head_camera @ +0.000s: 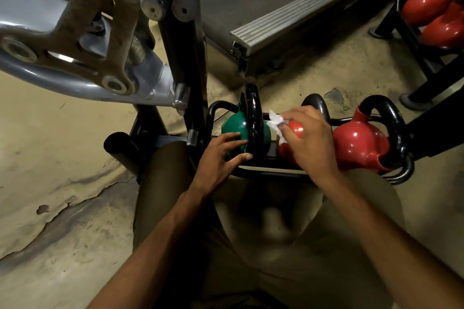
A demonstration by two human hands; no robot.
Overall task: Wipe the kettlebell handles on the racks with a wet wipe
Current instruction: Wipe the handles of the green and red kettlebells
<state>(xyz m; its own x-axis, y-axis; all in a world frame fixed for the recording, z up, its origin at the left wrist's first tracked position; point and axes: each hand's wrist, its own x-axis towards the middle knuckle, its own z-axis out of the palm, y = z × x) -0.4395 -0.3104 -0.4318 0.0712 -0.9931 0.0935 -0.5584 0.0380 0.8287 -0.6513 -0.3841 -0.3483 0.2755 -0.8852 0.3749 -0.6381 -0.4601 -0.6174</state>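
Head view looks down on a low rack [271, 173] on the floor that carries 3 kettlebells. The right grip [310, 138] is pinched on a bunched wet wipe [275, 123], thumb and fingertips clamped on it. The left grip [221, 155] has its fingers spread apart and straight, resting on the green kettlebell [236, 126] and holding nothing.

Likely trouble: the wipe is crumpled small, so a pass may clean only one face of the black handle [253, 113] and miss the underside. A light pinch could also let the wipe drag loose on the rough paint. The green kettlebell might rock on the rails if the steadying grip lifts.

The black handle stands upright between the 2 grips, just beside the wipe on its left; I cannot tell whether they touch. The middle red kettlebell [297, 130] sits partly hidden under the right grip, and the far red kettlebell [356, 143] lies to its right.
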